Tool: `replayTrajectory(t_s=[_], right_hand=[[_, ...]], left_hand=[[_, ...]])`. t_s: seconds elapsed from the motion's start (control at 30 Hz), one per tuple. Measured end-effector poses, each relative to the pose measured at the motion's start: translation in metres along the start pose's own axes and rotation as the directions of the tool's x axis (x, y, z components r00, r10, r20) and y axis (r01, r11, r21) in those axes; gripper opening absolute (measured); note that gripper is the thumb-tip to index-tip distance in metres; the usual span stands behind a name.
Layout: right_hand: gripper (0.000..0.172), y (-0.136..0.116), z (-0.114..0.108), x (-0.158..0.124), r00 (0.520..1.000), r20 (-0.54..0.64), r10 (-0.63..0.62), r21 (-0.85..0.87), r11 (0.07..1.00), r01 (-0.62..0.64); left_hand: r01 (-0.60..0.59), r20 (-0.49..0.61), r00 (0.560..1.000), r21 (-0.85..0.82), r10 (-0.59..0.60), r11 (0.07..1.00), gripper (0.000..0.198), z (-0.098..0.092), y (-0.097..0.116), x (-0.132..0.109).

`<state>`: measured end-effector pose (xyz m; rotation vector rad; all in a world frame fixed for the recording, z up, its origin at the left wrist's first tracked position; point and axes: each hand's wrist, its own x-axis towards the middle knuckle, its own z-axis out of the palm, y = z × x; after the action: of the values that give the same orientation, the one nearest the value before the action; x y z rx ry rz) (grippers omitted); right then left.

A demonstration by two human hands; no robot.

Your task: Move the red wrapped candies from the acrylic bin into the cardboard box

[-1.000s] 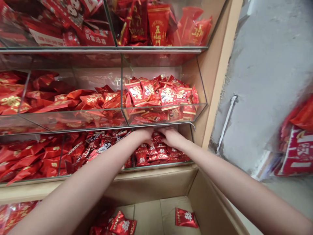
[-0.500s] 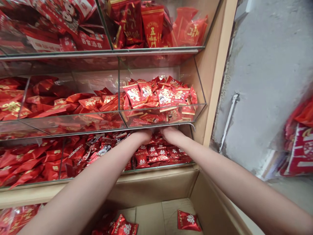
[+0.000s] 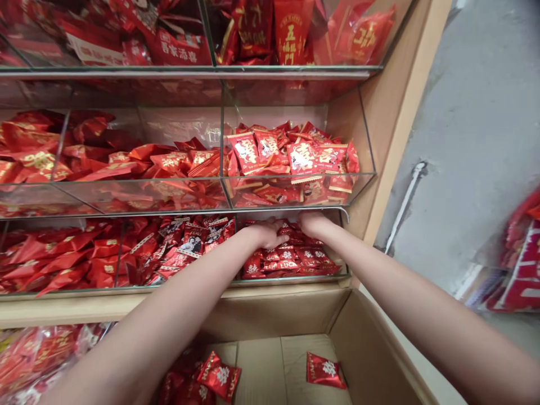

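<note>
Both of my hands reach into the right compartment of the lower shelf, over a pile of small shiny red candy packets [image 3: 278, 256] with white and gold print. My left hand [image 3: 270, 232] rests on top of the pile, thumb apart from the outstretched fingers. Close to the compartment's right side, my right hand [image 3: 313, 224] touches the packets. Its fingers point away from me and are mostly hidden. Below, an open cardboard box [image 3: 278, 312] stands against the shelf front. Inside it, a single red packet [image 3: 324, 370] lies at the right and several more sit at the left.
A clear divider [image 3: 223, 140] separates the middle shelf's bins of red packets. The shelf's glass front edge [image 3: 295, 209] runs just above my hands. A wooden side panel [image 3: 396, 129] bounds the right, with a grey wall [image 3: 476, 129] beyond and red bags [image 3: 523, 253] beside it.
My left hand now shows more plainly, with its thumb and fingers spread on the packets. The view has shifted, so the shelves appear slightly higher and farther right.
</note>
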<state>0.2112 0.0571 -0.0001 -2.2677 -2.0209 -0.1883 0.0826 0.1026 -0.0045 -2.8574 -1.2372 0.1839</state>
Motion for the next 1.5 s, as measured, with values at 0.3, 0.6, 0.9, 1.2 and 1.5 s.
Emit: replayTrajectory(t_s=[0.3, 0.6, 0.9, 1.2, 1.5], right_hand=[[0.021, 0.004, 0.021, -0.009, 0.995, -0.003, -0.100, -0.078, 0.992, 0.099], [0.019, 0.005, 0.030, -0.009, 0.992, -0.034, -0.119, -0.066, 0.991, 0.116], [0.039, 0.002, 0.033, -0.005, 0.960, -0.183, -0.210, 0.125, 0.964, 0.235], [0.033, -0.003, 0.032, -0.006, 0.952, -0.176, -0.249, 0.121, 0.955, 0.272], [0.031, -0.019, 0.031, 0.000, 0.912, -0.160, -0.377, 0.098, 0.914, 0.394]], left_hand=[[-0.043, -0.117, 0.992, -0.012, 0.041, 0.999, 0.038, 0.008, 0.003, 0.003], [-0.020, -0.163, 0.986, 0.007, 0.021, 1.000, 0.031, 0.012, 0.005, 0.015], [-0.053, -0.162, 0.985, 0.018, 0.055, 0.998, 0.033, 0.002, 0.003, 0.011], [0.063, -0.002, 0.998, 0.247, -0.064, 0.967, 0.031, -0.027, 0.004, -0.030], [0.174, -0.036, 0.985, 0.240, -0.170, 0.955, 0.028, -0.005, 0.002, -0.017]])
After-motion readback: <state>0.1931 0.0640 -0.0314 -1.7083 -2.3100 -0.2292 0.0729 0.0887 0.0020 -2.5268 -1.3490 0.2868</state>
